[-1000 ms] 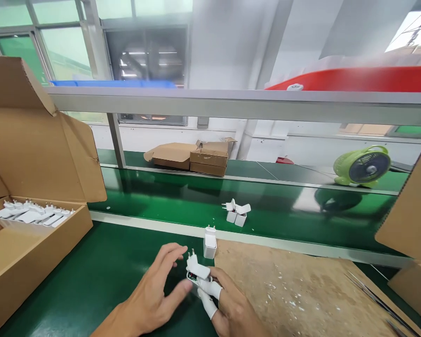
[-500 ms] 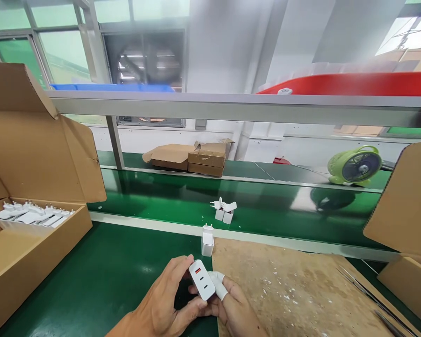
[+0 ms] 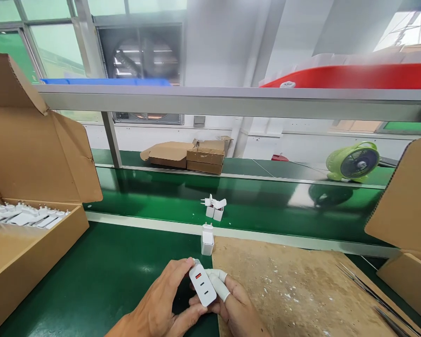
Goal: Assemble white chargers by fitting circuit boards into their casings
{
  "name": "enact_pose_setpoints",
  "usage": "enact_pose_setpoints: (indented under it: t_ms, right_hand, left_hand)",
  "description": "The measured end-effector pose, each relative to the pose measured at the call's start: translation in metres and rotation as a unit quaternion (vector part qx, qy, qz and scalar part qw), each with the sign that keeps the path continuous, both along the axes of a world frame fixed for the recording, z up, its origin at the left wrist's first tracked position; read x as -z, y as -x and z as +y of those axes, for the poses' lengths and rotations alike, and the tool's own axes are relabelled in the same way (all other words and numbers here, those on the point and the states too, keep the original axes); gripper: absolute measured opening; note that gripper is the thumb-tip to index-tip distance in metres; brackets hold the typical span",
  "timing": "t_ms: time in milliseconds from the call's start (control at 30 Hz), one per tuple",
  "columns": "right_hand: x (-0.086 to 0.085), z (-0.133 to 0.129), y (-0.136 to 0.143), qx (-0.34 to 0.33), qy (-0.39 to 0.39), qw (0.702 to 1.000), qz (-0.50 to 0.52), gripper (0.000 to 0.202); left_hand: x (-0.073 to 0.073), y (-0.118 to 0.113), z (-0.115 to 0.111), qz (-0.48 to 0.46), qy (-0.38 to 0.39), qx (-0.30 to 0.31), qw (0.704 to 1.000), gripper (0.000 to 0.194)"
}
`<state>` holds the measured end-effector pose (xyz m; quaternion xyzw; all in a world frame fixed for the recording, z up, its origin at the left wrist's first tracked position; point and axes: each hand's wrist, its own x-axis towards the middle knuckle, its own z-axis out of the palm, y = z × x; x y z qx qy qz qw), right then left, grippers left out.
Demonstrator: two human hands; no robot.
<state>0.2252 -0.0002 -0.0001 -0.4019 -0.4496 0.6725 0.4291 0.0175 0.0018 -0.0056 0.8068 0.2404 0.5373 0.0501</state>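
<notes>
A white charger (image 3: 202, 285) with an orange port and two slots on its face sits between both my hands, low in the view. My left hand (image 3: 161, 306) wraps its left side with thumb and fingers. My right hand (image 3: 233, 304), with white cots on two fingertips, presses its right side. Just beyond them another white charger (image 3: 207, 238) stands upright on the green bench (image 3: 101, 276). Two more white chargers (image 3: 214, 208) lie together on the green conveyor belt (image 3: 273, 210).
An open cardboard box (image 3: 24, 234) on the left holds several white chargers in a row. A worn brown board (image 3: 287, 290) lies on the right with tweezers (image 3: 375, 295) on it. Another cardboard box (image 3: 407, 234) stands far right. Small boxes (image 3: 192, 157) and a green fan (image 3: 352, 163) sit behind the belt.
The charger was turned so its port face points up, and my left hand closed around it. The pair on the belt drifted left.
</notes>
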Motion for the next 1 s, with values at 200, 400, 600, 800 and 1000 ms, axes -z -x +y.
enact_pose_setpoints:
  t_ms: [200, 400, 600, 800, 1000]
  right_hand:
    - [0.016, 0.002, -0.003, -0.002, -0.008, 1.000, -0.007, 0.067]
    - [0.031, 0.005, -0.006, 0.015, -0.015, 0.999, -0.025, 0.069]
    - [0.014, -0.002, -0.010, 0.075, -0.174, 0.971, -0.147, 0.047]
    - [0.011, -0.007, -0.012, 0.085, -0.336, 0.844, -0.408, 0.033]
    - [0.008, -0.011, -0.007, 0.105, -0.268, 0.858, -0.426, 0.043]
  left_hand:
    - [-0.005, -0.002, -0.001, 0.006, -0.007, 0.007, 1.000, 0.059]
    - [-0.010, 0.000, -0.004, 0.019, 0.007, 0.021, 1.000, 0.059]
    - [0.006, 0.005, -0.001, 0.078, 0.061, -0.029, 0.995, 0.075]
    - [0.018, 0.009, 0.005, 0.136, 0.083, -0.066, 0.985, 0.064]
    - [0.012, 0.011, 0.004, 0.169, 0.020, -0.077, 0.982, 0.054]
